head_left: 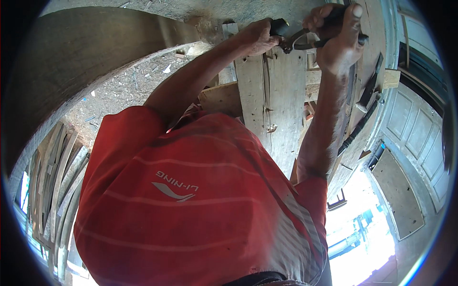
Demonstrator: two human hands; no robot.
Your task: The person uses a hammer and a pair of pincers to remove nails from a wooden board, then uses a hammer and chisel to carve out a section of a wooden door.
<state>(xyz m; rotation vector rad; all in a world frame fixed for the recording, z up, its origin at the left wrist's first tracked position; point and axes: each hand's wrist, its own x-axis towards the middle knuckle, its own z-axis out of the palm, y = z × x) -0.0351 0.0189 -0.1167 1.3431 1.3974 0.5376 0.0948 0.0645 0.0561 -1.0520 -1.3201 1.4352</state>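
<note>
Near the top edge my left hand (259, 39) is closed around a black rounded object (279, 26); the kind of object cannot be made out. To its right my right hand (339, 45) grips a dark pincer-like tool (301, 42) with two curved arms. The tool's narrow end points left and comes close to the left hand's fingers; whether they touch is unclear. Both hands are above pale wooden boards (286, 90), which have dark cracks and holes. My fingers partly cover the tool's handles.
A hammer-like tool (367, 93) and a dark-handled bar (358, 129) lie at the right on the boards. A large curved brown panel (109, 35) spans the upper left. Debris (138, 78) litters the ground. Long wooden strips (59, 181) lean at left; a panelled door (415, 117) stands right.
</note>
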